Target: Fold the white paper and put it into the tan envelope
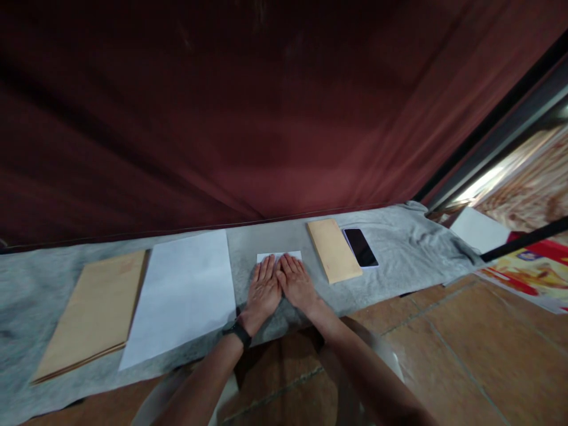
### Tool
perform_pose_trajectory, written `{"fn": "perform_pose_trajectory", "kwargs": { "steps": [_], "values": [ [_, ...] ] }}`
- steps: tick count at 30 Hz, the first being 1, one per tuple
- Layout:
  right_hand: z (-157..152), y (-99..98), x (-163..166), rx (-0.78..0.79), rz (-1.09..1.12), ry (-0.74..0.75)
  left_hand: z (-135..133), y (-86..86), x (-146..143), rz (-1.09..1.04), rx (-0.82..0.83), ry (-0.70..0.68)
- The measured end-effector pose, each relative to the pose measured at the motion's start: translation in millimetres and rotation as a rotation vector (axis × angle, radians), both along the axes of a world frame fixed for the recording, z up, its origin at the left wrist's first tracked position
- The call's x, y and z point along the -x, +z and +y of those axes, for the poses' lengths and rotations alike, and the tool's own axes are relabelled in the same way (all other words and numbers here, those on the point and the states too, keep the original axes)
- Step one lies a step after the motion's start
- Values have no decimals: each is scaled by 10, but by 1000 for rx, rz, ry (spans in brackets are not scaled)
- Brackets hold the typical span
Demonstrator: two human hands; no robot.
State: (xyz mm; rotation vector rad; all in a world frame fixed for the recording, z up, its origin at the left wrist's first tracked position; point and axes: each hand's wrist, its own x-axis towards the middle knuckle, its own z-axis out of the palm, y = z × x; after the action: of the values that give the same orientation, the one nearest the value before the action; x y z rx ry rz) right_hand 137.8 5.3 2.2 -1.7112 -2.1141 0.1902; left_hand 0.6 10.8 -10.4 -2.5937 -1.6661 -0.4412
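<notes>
Left hand (265, 289), right hand (296, 284), both on paper (261, 258) atop the cloth (399, 260)!
Nine o'clock from them, the sheet (181, 296), envelopes (93, 310) farther out; two o'clock, single envelope (334, 251), then phone (361, 248); curtain (275, 130) at twelve.

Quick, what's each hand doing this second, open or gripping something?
Left hand: open, palm down, fingers over the small white paper, gripping nothing.
Right hand: open, palm down beside it, gripping nothing.

There are two hands (264, 293), one phone (360, 247), one wristband (240, 335) (stacked envelopes (91, 310): number unclear).
</notes>
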Motion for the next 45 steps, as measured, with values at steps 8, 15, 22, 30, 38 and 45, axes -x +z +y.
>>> {"fn": "perform_pose_trajectory", "kwargs": {
  "steps": [8, 15, 22, 30, 38, 45],
  "values": [
    [31, -68, -169, -66, -77, -113, 45, -1, 28, -47, -9, 137],
    [8, -105, -297, -63, -98, -128, 58, 12, 142, -45, -15, 190],
    [-3, -106, -383, -56, -99, -100, -53, 79, 69, -73, -30, 143],
    [-15, -122, -394, -75, -120, -95, -479, 98, -24, -34, -65, -180],
    [-50, -79, -487, -72, -113, -105, -523, 104, 255, 2, -52, -83],
    [-121, 47, -380, -50, -84, 77, -294, 305, 305, 112, 47, -93]
  ]
}}
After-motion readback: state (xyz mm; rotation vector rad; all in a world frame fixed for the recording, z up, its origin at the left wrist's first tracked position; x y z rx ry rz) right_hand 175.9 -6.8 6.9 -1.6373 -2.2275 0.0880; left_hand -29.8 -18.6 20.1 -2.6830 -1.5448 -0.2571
